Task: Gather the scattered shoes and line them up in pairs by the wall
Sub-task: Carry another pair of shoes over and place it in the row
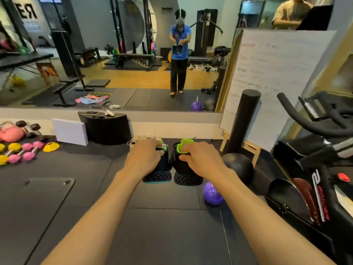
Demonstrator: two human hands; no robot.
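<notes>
Left hand (147, 157) grips one black, green-lined sneaker (157, 175) by the collar. Right hand (202, 161) grips its mate (188, 177). Both are held side by side over the floor mat (162, 226), apparently not yet placed. The purple kettlebell (212, 194) and black ball (238, 167) limit room rightward. A pale pair (137, 140) sits by the wall base (172, 127), with open mat to its right. The mirror shows more scattered shoes (202, 67) left to gather.
</notes>
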